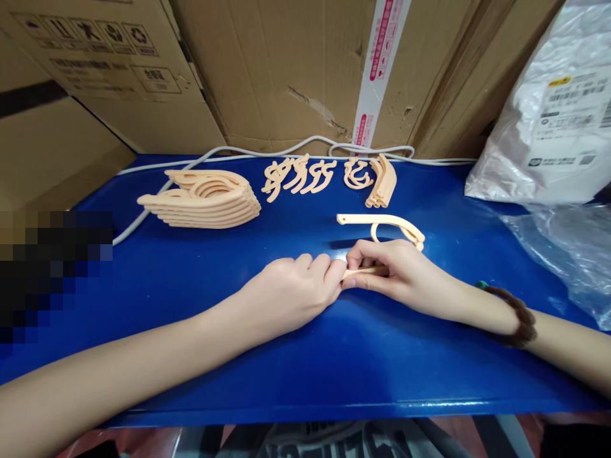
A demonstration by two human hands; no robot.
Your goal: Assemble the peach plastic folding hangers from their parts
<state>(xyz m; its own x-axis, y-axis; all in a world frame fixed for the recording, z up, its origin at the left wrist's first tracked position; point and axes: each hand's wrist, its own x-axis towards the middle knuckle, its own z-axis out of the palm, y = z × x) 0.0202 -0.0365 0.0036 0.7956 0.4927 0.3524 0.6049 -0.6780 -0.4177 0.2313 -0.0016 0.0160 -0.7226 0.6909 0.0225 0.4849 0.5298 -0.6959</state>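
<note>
My left hand (298, 289) is closed around one end of a thin cream plastic piece (367, 272) over the front middle of the blue table. Thumb and fingers of my right hand (401, 273) pinch the same piece, and both hands meet there. Most of the piece is hidden by my fingers. Just behind my right hand is a cream curved arm with a ring-shaped part (377, 220), partly covered by that hand. Farther back are small cream hooks (300, 175), another group of curved pieces (357, 175) and a bundle of cream arms (383, 181).
Stacked cream hanger-like pieces (205, 203) lie at the back left of the blue table (305, 381). A white cable (219, 150) runs along the back. Cardboard boxes (286, 70) stand behind, and a white plastic package (548, 140) sits at the right.
</note>
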